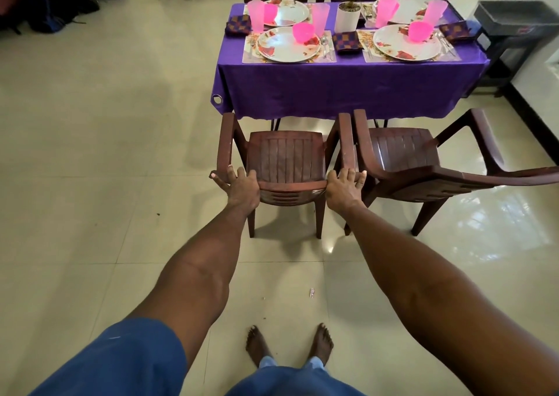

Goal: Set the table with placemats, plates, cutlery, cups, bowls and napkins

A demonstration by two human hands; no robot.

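Head view, one entry. Left hand (242,188) and right hand (344,189): each is curled over a top corner of the backrest of a brown plastic armchair (286,159). Second armchair (423,165): just beside the right hand, angled. Table under purple cloth (332,89): beyond both hands, four settings laid with placemats (251,58), floral plates (287,46), pink cups (255,15), pink bowls (304,32), cutlery (325,46), checked napkins (348,41). Step judged: setting complete, seating being arranged. Next move calls for an even push toward the table edge.
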